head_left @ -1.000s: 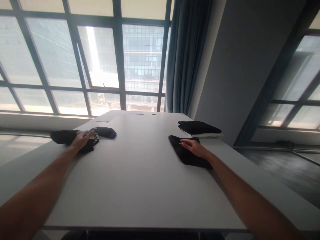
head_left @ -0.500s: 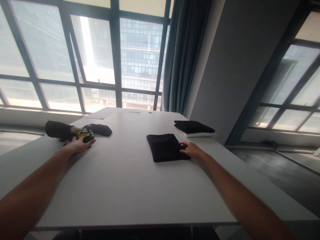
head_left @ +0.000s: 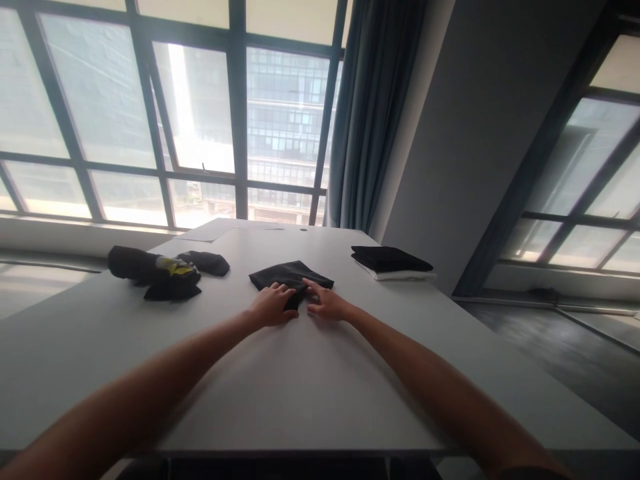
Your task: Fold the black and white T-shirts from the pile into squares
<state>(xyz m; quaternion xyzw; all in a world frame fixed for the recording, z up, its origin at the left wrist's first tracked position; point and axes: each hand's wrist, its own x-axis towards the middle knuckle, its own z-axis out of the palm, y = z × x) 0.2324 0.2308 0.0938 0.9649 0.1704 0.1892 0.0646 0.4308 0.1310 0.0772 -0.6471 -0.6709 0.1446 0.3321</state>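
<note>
A folded black cloth (head_left: 285,273) lies in the middle of the white table, one corner pointing toward me. My left hand (head_left: 273,305) is closed over its near left part, with the fingers on top and the thumb at the near edge. My right hand (head_left: 327,303) rests against the near right edge, thumb and fingers apart, fingertips touching the fabric. Part of the near corner is hidden by the hands. To the left sits a crumpled black cloth bundle (head_left: 173,287) with a yellow and white patch, untouched by either hand.
On the right of the table (head_left: 300,393) is a stack of a folded black cloth (head_left: 393,258) over a folded white cloth (head_left: 400,275). A sheet of paper (head_left: 210,232) lies at the far left edge. Windows and a blue curtain (head_left: 370,120) stand beyond.
My left hand has left the crumpled bundle and moved right onto the folded black cloth. That cloth has turned and shifted left, with my right hand moving left alongside it.
</note>
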